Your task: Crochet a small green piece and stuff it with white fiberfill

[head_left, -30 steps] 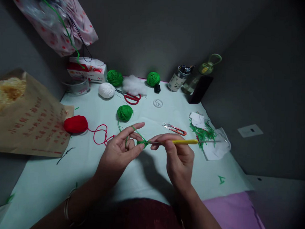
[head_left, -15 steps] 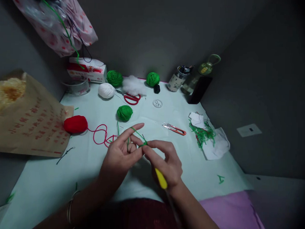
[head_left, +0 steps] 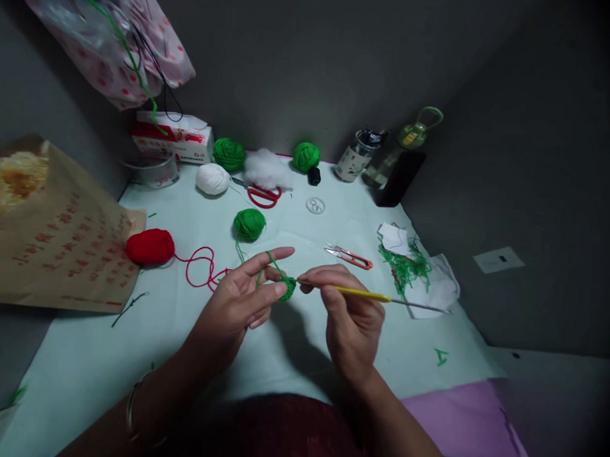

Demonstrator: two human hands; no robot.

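Note:
My left hand (head_left: 245,293) pinches a small piece of green crochet work (head_left: 287,289) between thumb and fingers. Green yarn runs over its raised index finger, and a strand leads back to a green yarn ball (head_left: 250,224) just beyond. In my right hand (head_left: 352,323) is a crochet hook with a yellow handle (head_left: 363,294), held like a pen and lying nearly level. The hook's thin metal tip meets the right edge of the green work; whether it sits inside a stitch I cannot tell. Its other metal end points right.
Beyond my hands lie orange thread snips (head_left: 351,257), red-handled scissors (head_left: 264,196), a white yarn ball (head_left: 212,179) and white stuffing (head_left: 268,170). Red yarn (head_left: 151,247) and a paper bag (head_left: 59,246) stand left. Green yarn scraps (head_left: 408,265) and a bottle (head_left: 387,166) are right.
The crochet hook has swung from pointing down toward me to nearly level, pointing right. My right hand has turned and shifted slightly right, and the green work shows more plainly.

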